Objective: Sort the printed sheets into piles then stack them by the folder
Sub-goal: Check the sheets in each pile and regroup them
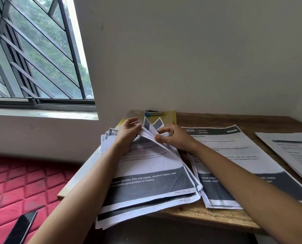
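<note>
A thick, untidy stack of printed sheets lies on the left part of the wooden desk, hanging over its front edge. My left hand holds up the far ends of several sheets from this stack. My right hand pinches the edge of the lifted sheets from the right. A second pile with a "KITCHEN" header lies to the right, partly under my right forearm. A third pile sits at the far right. The yellow folder lies behind the hands, against the wall.
A blue and grey stapler rests on the folder. A dark phone lies on the red quilted bedding at the lower left. A barred window is at the upper left. The wall closes the desk at back and right.
</note>
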